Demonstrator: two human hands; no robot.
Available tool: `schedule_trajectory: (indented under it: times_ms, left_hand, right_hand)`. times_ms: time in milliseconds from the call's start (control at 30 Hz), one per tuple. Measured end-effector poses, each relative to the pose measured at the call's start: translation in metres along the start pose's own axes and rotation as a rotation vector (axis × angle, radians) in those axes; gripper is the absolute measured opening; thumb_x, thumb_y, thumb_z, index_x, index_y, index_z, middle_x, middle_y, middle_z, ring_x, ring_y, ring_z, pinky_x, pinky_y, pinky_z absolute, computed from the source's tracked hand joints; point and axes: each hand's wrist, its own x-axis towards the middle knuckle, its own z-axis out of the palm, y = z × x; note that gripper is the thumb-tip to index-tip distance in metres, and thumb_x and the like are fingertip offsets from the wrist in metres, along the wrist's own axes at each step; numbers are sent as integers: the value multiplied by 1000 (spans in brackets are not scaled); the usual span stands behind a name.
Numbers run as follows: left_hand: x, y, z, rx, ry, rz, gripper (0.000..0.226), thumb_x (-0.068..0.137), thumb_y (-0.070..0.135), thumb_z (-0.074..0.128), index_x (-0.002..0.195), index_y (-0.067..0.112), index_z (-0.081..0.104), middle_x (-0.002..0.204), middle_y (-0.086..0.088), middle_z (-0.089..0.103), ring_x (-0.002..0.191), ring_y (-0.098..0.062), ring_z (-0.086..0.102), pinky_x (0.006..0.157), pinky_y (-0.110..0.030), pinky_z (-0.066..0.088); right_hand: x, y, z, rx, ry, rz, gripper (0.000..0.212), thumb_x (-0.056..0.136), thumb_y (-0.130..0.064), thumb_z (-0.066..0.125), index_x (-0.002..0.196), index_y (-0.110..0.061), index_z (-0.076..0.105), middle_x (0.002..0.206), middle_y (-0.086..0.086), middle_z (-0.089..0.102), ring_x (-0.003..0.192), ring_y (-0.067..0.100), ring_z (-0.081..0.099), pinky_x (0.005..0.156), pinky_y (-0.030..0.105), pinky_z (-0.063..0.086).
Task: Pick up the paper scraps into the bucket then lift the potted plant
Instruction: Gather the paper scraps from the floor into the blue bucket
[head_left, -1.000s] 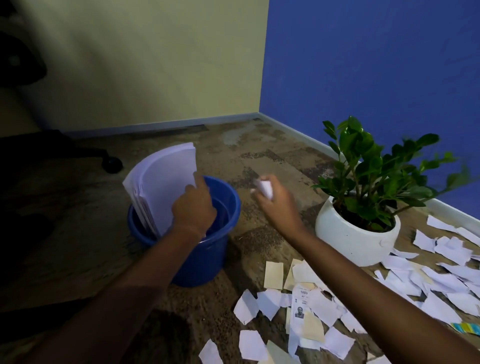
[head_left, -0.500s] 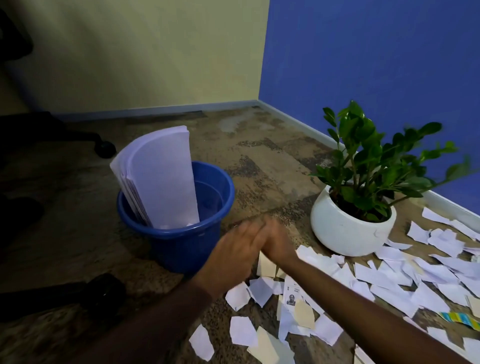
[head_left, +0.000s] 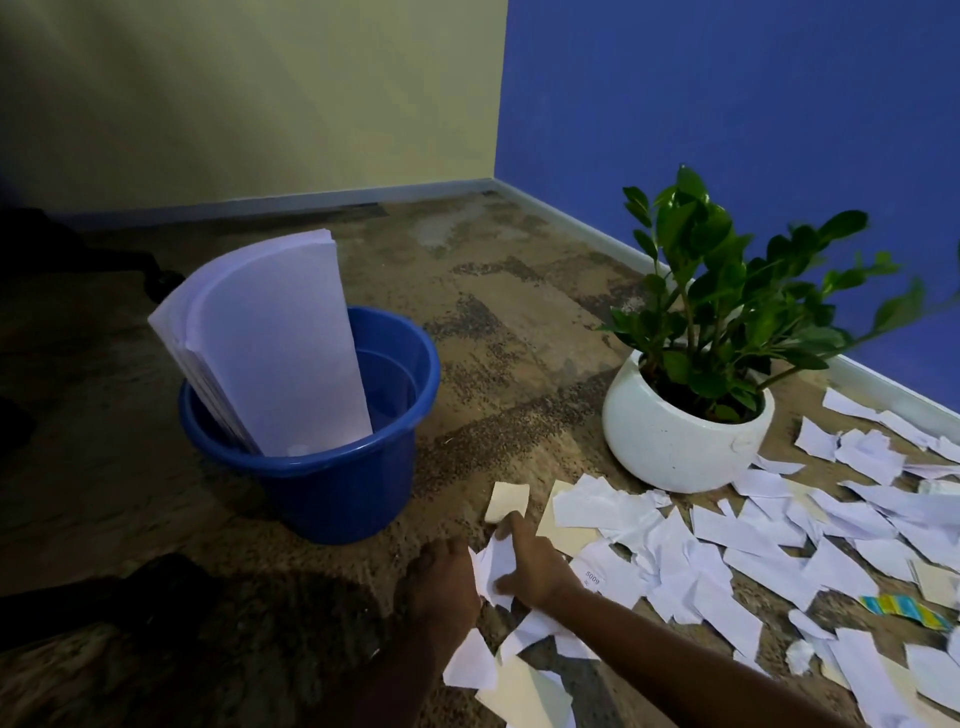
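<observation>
On the floor (head_left: 519, 338) near the blue bucket (head_left: 337, 483), the right hand (head_left: 537, 566) pinches paper scraps (head_left: 493, 564) against the left hand (head_left: 441, 579), whose grip is unclear, seemingly bunching them for one drop.

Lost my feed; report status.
Right hand grips paper scraps, left hand against them. Blue bucket holds paper sheets. Many scraps lie by potted plant.

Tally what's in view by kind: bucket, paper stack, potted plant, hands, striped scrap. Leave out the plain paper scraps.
Bucket: 1
Paper stack: 1
Potted plant: 1
Hands: 2, left hand and right hand
Striped scrap: 1
Total: 6, with the plain paper scraps left out.
</observation>
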Motion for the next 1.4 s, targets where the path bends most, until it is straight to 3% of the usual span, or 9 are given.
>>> schedule_trajectory:
  times_ms: [100,267,367,700,833,1067,1133,1233,1400]
  left_hand:
    - [1,2,-1,-161,48,-71,58,94,27,52,144,12,29,150,-11,35,138,-24,37,114,-31,32]
    - [9,2,-6,-336,76,-132,49,96,33,47,141,13,41,147,-5,45,136,-20,43,113,-27,31]
    - [18,-4,-12,-457,80,-177,48,95,30,50,139,13,44,144,-5,48,133,-20,46,109,-28,37]
    - [56,-2,-37,-702,63,-10,31,82,13,68,109,-2,65,117,-17,64,108,-27,61,93,-42,49]
    - [58,5,-32,-736,52,-54,27,82,13,66,104,-2,69,112,-17,69,105,-28,64,90,-37,50]
    - [49,22,-54,-936,40,-41,29,83,16,67,107,-1,64,103,-14,68,87,-11,55,54,-16,36]
    - [45,30,-70,-1003,74,1,27,85,12,65,108,-1,64,102,-16,67,84,-10,52,46,-12,36]
    - [38,42,-99,-1107,193,63,29,88,9,62,115,0,61,113,-19,66,88,-16,56,67,-20,41]
    - [13,44,-155,-1030,586,118,21,93,18,55,112,10,58,107,-10,63,90,-22,59,65,-21,41]
  right_hand:
    - [7,1,-22,-29,-83,-128,41,81,-8,65,99,-22,30,94,11,49,84,19,43,60,29,28]
    - [25,6,-64,-26,-231,-66,53,81,-12,68,123,-15,35,107,15,50,90,22,45,70,28,36]
    - [41,10,-71,-12,-117,22,62,84,-18,65,138,-8,35,138,13,46,120,29,47,92,31,40]
    - [73,3,-44,-141,143,138,39,85,-24,61,115,0,61,126,21,56,125,32,45,98,32,39]
    - [72,5,-35,157,196,179,17,87,-11,55,83,2,66,91,19,65,90,26,56,58,22,35]
    - [55,3,-52,551,200,358,35,81,-2,56,51,-15,44,55,1,42,51,11,38,47,20,30]
    - [45,-1,-69,624,280,338,35,77,4,59,49,-12,44,53,3,42,48,12,38,42,18,30]
    - [31,-15,-100,650,446,226,31,77,3,62,52,-13,51,56,4,49,58,18,46,57,28,39]
    - [9,-74,-143,768,828,-54,34,80,3,62,59,-22,51,65,-3,55,67,14,54,63,30,47]
